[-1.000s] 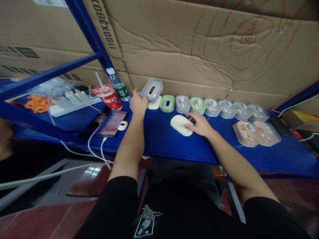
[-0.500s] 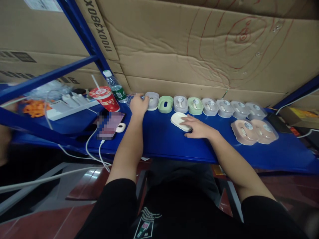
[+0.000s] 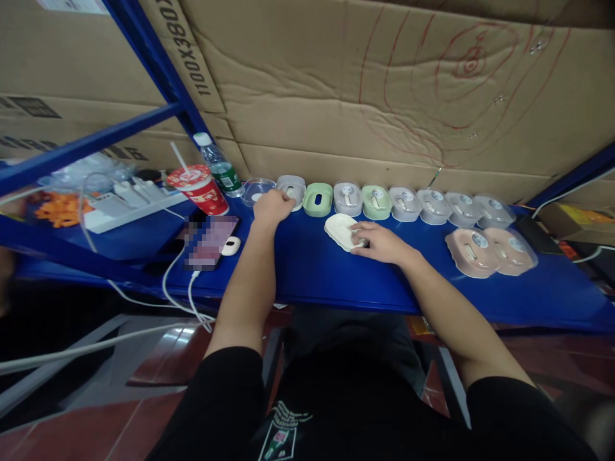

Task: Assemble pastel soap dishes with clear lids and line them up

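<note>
My left hand (image 3: 273,207) is over the table, fingers curled, at the front left of a lilac box (image 3: 294,187) without a lid. Whether anything is between those fingers is hidden. Just behind this hand lies a clear plastic lid (image 3: 258,189). An open green box (image 3: 318,200) with a dark slot in its floor stands beside the lilac one. My right hand (image 3: 382,243) grips the right end of a shallow white oval tray (image 3: 340,229), fingers over its inside and thumb by the near edge.
A row of lidded lilac and green boxes (image 3: 405,206) runs to the right, with two pink ones (image 3: 473,253) in front. To the left are a red cup (image 3: 204,192), a water bottle (image 3: 223,173), a phone (image 3: 216,240), a white earbud case (image 3: 231,246) and a power strip (image 3: 129,208).
My left hand has come off the clear lid and moved a little nearer, toward the lilac box's front. My right hand's fingers have shifted on the white tray, which has moved slightly left.
</note>
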Demonstrator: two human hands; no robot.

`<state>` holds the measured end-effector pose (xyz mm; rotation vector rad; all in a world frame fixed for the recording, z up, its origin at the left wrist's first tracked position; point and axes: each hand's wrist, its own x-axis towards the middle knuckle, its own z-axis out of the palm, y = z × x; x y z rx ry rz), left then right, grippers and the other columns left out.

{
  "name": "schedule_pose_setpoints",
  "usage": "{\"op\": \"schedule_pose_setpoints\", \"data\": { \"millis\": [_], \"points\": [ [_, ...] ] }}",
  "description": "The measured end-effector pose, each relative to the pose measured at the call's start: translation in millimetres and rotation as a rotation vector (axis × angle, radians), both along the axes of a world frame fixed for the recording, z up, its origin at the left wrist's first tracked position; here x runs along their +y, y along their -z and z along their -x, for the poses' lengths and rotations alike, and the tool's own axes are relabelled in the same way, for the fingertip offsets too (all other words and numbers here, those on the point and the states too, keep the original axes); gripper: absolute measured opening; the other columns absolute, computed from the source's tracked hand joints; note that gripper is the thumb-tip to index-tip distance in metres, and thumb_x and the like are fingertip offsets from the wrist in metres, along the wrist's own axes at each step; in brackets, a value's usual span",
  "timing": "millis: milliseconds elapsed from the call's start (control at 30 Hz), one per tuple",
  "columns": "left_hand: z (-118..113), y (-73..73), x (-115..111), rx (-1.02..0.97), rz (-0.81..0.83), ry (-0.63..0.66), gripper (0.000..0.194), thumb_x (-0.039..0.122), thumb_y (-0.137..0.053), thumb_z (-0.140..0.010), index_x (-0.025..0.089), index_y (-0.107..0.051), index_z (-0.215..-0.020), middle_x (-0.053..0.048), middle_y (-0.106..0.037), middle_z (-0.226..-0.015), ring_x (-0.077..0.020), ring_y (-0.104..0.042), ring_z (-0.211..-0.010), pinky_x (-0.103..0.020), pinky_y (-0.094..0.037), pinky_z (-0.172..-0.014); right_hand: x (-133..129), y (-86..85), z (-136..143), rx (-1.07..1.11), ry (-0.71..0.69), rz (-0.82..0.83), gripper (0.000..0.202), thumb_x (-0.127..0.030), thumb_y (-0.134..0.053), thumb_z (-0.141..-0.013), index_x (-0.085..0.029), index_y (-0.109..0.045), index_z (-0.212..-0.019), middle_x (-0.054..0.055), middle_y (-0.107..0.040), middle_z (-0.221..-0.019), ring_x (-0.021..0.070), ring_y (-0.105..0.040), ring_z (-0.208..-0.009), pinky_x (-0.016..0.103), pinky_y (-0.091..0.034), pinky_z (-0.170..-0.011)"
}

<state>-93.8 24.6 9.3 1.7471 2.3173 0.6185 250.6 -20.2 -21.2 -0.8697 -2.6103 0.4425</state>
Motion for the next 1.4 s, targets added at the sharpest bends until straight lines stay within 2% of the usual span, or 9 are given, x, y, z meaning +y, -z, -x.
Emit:
{"op": "schedule_pose_setpoints", "data": {
  "millis": [233,433,600,800,900,1067,1167,1267,1400],
  "points": [
    [4,0.1,0,0.014,0.051,0.038,0.020,0.030,-0.075,-0.089,0.022,-0.081,-0.107,-0.016,-0.080,-0.125,-0.0393,-0.073,-0.123,-0.046,-0.056,-0.104,3,3.9,0,-0.011,-0.009,0.011,0.019,-0.037,-0.082,-0.095,-0.022,-0.077,-0.105,0.016,-0.072,-0.143,0.0365,-0.067,-0.138,0.057,-0.054,-0.114],
    [2,-5.2,-3,-0.070,-0.230,0.011,0.029,0.033,-0.069,-0.097,0.021,-0.077,-0.121,-0.013,-0.080,-0.120,-0.0342,-0.072,-0.120,-0.043,-0.052,-0.104,3,4.3,1,-0.014,-0.021,0.022,0.017,-0.034,-0.080,-0.095,-0.021,-0.077,-0.105,0.017,-0.072,-0.142,0.0361,-0.067,-0.137,0.055,-0.053,-0.115],
    [-10,-2.1,-2,-0.194,-0.416,0.203,0.026,0.033,-0.068,-0.097,0.019,-0.077,-0.117,-0.006,-0.079,-0.100,-0.0229,-0.071,-0.092,-0.035,-0.054,-0.092,1,2.7,1,-0.035,-0.014,0.029,0.024,-0.018,-0.077,-0.086,-0.021,-0.076,-0.110,0.015,-0.072,-0.143,0.0345,-0.068,-0.136,0.052,-0.054,-0.115],
    [-35,11.8,0,-0.117,-0.264,0.368,0.024,0.034,-0.074,-0.094,0.021,-0.082,-0.112,-0.006,-0.078,-0.088,-0.0264,-0.072,-0.091,-0.038,-0.054,-0.090,1,3.9,2,-0.052,-0.006,0.008,0.036,-0.015,-0.073,-0.084,-0.021,-0.075,-0.120,0.014,-0.075,-0.139,0.0347,-0.070,-0.130,0.052,-0.056,-0.112],
    [-35,11.7,0,-0.121,-0.209,0.413,0.030,0.037,-0.081,-0.089,0.021,-0.083,-0.114,-0.005,-0.076,-0.082,-0.0267,-0.072,-0.086,-0.037,-0.055,-0.086,2,5.4,2,-0.053,-0.008,0.004,0.039,-0.016,-0.074,-0.084,-0.021,-0.075,-0.123,0.014,-0.074,-0.140,0.0343,-0.070,-0.131,0.052,-0.055,-0.113],
    [0,3.9,4,-0.122,-0.366,0.216,0.034,0.034,-0.062,-0.100,0.020,-0.080,-0.125,-0.008,-0.078,-0.097,-0.0264,-0.074,-0.096,-0.038,-0.055,-0.093,1,4.8,3,-0.065,0.013,0.009,0.042,-0.032,-0.081,-0.091,-0.019,-0.075,-0.131,0.018,-0.069,-0.149,0.0374,-0.066,-0.139,0.057,-0.052,-0.118],
    [19,7.2,8,0.014,-0.248,0.161,0.030,0.022,-0.066,-0.091,0.022,-0.082,-0.117,-0.011,-0.079,-0.121,-0.0314,-0.072,-0.116,-0.042,-0.055,-0.104,1,4.2,4,-0.055,0.048,-0.015,0.050,-0.046,-0.085,-0.090,-0.020,-0.076,-0.131,0.020,-0.065,-0.155,0.0409,-0.061,-0.145,0.063,-0.047,-0.121],
    [19,16.3,10,0.080,-0.038,0.193,0.034,0.018,-0.074,-0.082,0.025,-0.082,-0.115,-0.012,-0.078,-0.130,-0.0353,-0.072,-0.121,-0.045,-0.056,-0.105,2,5.0,4,-0.043,0.027,-0.005,0.040,-0.035,-0.085,-0.088,-0.021,-0.077,-0.125,0.017,-0.069,-0.149,0.0386,-0.065,-0.140,0.059,-0.050,-0.119],
    [9,20.5,9,0.102,0.083,0.190,0.024,0.018,-0.074,-0.084,0.025,-0.082,-0.106,-0.012,-0.081,-0.120,-0.0353,-0.073,-0.118,-0.044,-0.057,-0.101,3,2.2,-1,-0.029,-0.032,0.050,0.023,-0.016,-0.075,-0.086,-0.022,-0.077,-0.108,0.012,-0.076,-0.134,0.0325,-0.072,-0.126,0.053,-0.056,-0.110]
  ]
}}
